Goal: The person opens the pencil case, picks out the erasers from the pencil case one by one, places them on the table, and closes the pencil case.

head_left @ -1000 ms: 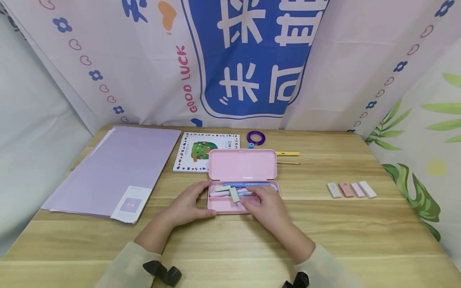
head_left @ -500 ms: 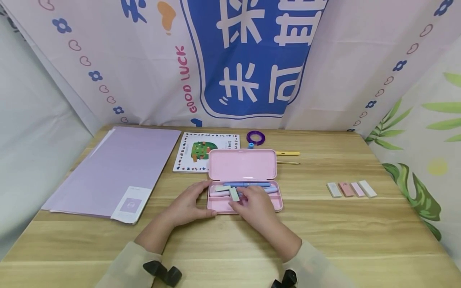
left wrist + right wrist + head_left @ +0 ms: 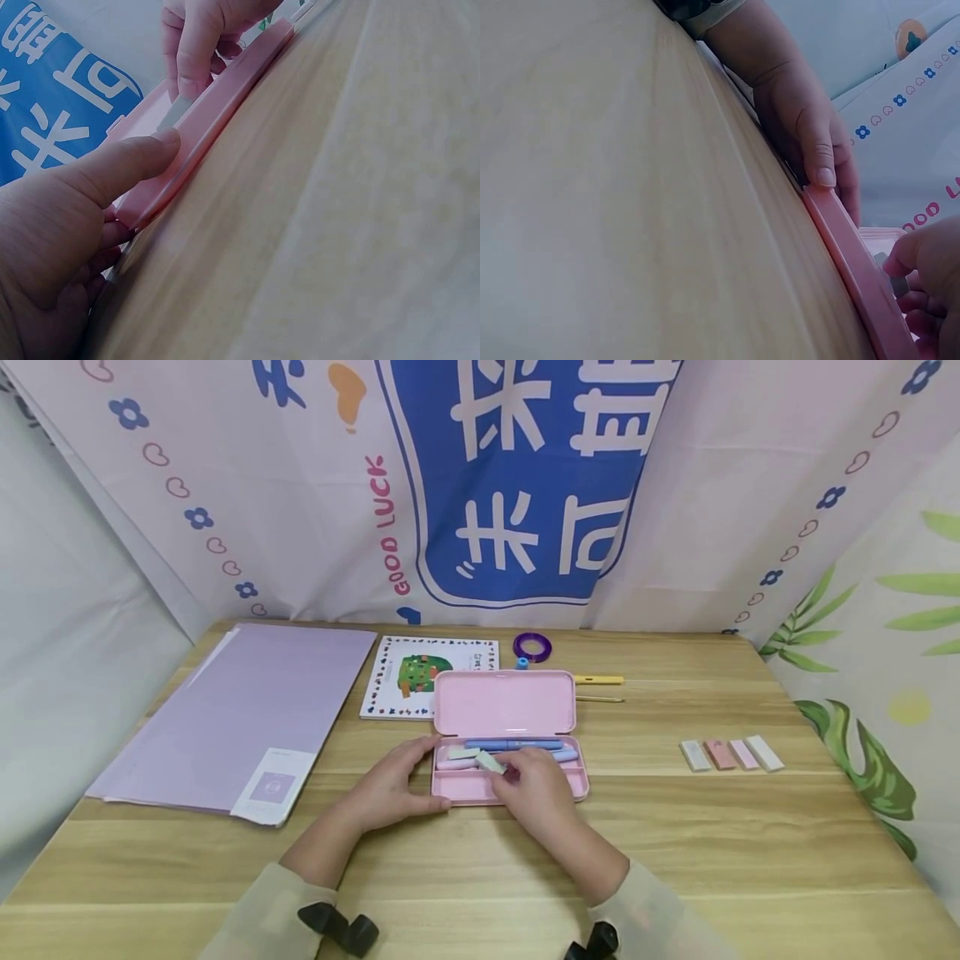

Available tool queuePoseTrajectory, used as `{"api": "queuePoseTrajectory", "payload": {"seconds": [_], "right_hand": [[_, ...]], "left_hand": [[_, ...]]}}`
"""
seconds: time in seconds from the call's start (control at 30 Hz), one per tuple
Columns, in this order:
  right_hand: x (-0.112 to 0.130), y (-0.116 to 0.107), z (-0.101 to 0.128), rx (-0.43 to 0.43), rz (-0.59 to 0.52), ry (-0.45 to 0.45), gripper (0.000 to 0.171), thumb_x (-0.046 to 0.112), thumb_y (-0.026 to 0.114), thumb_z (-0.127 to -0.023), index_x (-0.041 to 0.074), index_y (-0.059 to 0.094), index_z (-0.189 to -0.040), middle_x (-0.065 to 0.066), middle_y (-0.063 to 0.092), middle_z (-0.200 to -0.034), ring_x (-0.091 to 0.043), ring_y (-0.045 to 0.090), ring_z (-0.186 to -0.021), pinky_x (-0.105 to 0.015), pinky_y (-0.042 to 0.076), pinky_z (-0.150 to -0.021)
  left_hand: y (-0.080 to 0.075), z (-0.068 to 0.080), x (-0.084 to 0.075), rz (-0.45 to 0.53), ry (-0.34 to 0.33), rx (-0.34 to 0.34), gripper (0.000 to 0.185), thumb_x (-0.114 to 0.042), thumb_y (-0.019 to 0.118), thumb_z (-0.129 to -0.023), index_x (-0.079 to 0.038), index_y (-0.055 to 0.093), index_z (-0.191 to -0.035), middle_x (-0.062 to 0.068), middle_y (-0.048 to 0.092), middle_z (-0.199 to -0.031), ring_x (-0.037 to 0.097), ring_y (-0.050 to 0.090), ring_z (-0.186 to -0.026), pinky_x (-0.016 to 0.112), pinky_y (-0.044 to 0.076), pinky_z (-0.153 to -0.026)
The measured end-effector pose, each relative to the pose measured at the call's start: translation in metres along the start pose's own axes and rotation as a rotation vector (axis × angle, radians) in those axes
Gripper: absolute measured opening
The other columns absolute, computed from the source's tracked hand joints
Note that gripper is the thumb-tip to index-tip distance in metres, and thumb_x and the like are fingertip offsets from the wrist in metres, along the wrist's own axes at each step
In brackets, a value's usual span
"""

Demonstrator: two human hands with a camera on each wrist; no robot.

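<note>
A pink pencil case (image 3: 505,703) lies with its lid raised in the middle of the table. My left hand (image 3: 390,785) grips its left end, thumb on the front wall, as the left wrist view (image 3: 82,202) also shows. Over the case, my right hand (image 3: 536,789) pinches a pale green eraser (image 3: 491,763) between thumb and fingers. A second pale eraser (image 3: 462,752) lies in the back compartment, beside blue pens (image 3: 513,745) and a light purple pen (image 3: 453,764). My right hand hides part of the pens and the front compartment.
Several erasers (image 3: 722,756) stand in a row at the right. A purple folder (image 3: 255,710) covers the left side. Behind the case are a booklet (image 3: 382,681), a purple tape ring (image 3: 532,647), a yellow pen (image 3: 600,680) and a thin gold stick (image 3: 600,699), partly hidden by the lid.
My right hand has shifted left over the case and taken hold of the eraser. That eraser has turned from nearly upright to slanted. My left hand stays in place.
</note>
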State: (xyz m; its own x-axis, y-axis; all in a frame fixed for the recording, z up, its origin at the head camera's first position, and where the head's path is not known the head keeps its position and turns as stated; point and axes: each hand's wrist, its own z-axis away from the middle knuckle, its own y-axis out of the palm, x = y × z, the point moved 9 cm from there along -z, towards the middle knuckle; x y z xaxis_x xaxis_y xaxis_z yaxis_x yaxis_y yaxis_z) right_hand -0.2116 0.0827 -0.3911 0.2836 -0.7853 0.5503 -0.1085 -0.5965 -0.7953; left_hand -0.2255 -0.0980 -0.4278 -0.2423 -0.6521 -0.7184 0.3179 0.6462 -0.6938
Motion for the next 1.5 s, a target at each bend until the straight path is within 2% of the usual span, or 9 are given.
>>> {"api": "queuePoseTrajectory", "payload": {"seconds": [0.27, 0.47, 0.63, 0.93, 1.17, 1.2, 1.37, 1.43, 1.5], "right_hand": [[-0.014, -0.021, 0.0, -0.098, -0.045, 0.021, 0.025, 0.018, 0.076, -0.08, 0.006, 0.077, -0.102, -0.006, 0.071, -0.088, -0.021, 0.063, -0.086, -0.037, 0.055, -0.079], [-0.042, -0.038, 0.001, -0.119, -0.098, 0.124, 0.028, 0.02, 0.076, -0.082, 0.007, 0.075, -0.107, -0.008, 0.07, -0.097, -0.022, 0.063, -0.091, -0.038, 0.056, -0.082], [-0.065, -0.054, 0.001, -0.139, -0.084, 0.172, 0.031, 0.02, 0.074, -0.084, 0.005, 0.074, -0.11, -0.012, 0.071, -0.101, -0.027, 0.063, -0.095, -0.043, 0.054, -0.086], [-0.115, -0.085, 0.01, -0.174, -0.049, 0.303, 0.033, 0.024, 0.069, -0.089, 0.003, 0.072, -0.115, -0.015, 0.069, -0.105, -0.028, 0.06, -0.097, -0.04, 0.049, -0.084], [-0.145, -0.112, 0.022, -0.214, 0.009, 0.348, 0.035, 0.025, 0.063, -0.093, 0.0, 0.069, -0.118, -0.018, 0.067, -0.107, -0.03, 0.059, -0.098, -0.04, 0.047, -0.084], [-0.149, -0.116, 0.024, -0.222, 0.018, 0.352, 0.035, 0.024, 0.063, -0.093, -0.001, 0.069, -0.118, -0.019, 0.067, -0.107, -0.031, 0.059, -0.098, -0.043, 0.047, -0.09], [-0.169, -0.133, 0.031, -0.277, 0.078, 0.375, 0.034, 0.021, 0.063, -0.092, -0.003, 0.069, -0.115, -0.021, 0.069, -0.1, -0.03, 0.058, -0.092, -0.041, 0.045, -0.084], [-0.177, -0.137, 0.033, -0.296, 0.085, 0.379, 0.032, 0.019, 0.064, -0.091, -0.005, 0.07, -0.112, -0.021, 0.069, -0.096, -0.031, 0.058, -0.089, -0.042, 0.046, -0.088], [-0.183, -0.14, 0.035, -0.293, 0.087, 0.382, 0.032, 0.017, 0.064, -0.091, -0.007, 0.069, -0.111, -0.023, 0.068, -0.093, -0.037, 0.06, -0.097, -0.044, 0.043, -0.103]], "left_hand": [[0.001, -0.001, 0.0, -0.013, 0.003, -0.001, 0.097, -0.046, 0.082, -0.075, -0.011, 0.036, -0.151, 0.017, 0.038, -0.155, 0.039, 0.032, -0.145, 0.058, 0.029, -0.117], [0.001, -0.001, 0.0, -0.006, -0.003, 0.0, 0.097, -0.047, 0.082, -0.074, -0.012, 0.035, -0.152, 0.017, 0.037, -0.155, 0.039, 0.032, -0.145, 0.058, 0.029, -0.117], [0.001, 0.0, 0.001, -0.003, -0.012, 0.0, 0.097, -0.047, 0.082, -0.074, -0.012, 0.035, -0.152, 0.017, 0.037, -0.156, 0.039, 0.031, -0.145, 0.058, 0.029, -0.117], [0.001, 0.0, 0.001, -0.006, -0.002, -0.002, 0.097, -0.047, 0.082, -0.074, -0.013, 0.035, -0.152, 0.017, 0.037, -0.155, 0.04, 0.032, -0.145, 0.059, 0.029, -0.117], [0.002, 0.0, 0.002, -0.003, -0.008, 0.0, 0.097, -0.047, 0.082, -0.074, -0.013, 0.035, -0.152, 0.017, 0.036, -0.156, 0.04, 0.031, -0.145, 0.06, 0.029, -0.117], [0.002, 0.0, 0.002, -0.003, -0.009, 0.0, 0.097, -0.048, 0.082, -0.074, -0.013, 0.035, -0.152, 0.017, 0.036, -0.156, 0.041, 0.031, -0.145, 0.06, 0.028, -0.117], [0.002, 0.0, 0.003, -0.002, -0.012, 0.001, 0.097, -0.048, 0.082, -0.074, -0.014, 0.035, -0.152, 0.017, 0.036, -0.156, 0.04, 0.031, -0.145, 0.06, 0.028, -0.117], [0.002, 0.0, 0.004, -0.002, -0.013, 0.001, 0.097, -0.048, 0.082, -0.075, -0.014, 0.035, -0.152, 0.017, 0.036, -0.156, 0.04, 0.031, -0.145, 0.06, 0.028, -0.117], [0.002, 0.0, 0.004, -0.005, -0.013, 0.001, 0.097, -0.048, 0.082, -0.075, -0.013, 0.035, -0.152, 0.017, 0.036, -0.156, 0.04, 0.031, -0.145, 0.059, 0.028, -0.117]]}}
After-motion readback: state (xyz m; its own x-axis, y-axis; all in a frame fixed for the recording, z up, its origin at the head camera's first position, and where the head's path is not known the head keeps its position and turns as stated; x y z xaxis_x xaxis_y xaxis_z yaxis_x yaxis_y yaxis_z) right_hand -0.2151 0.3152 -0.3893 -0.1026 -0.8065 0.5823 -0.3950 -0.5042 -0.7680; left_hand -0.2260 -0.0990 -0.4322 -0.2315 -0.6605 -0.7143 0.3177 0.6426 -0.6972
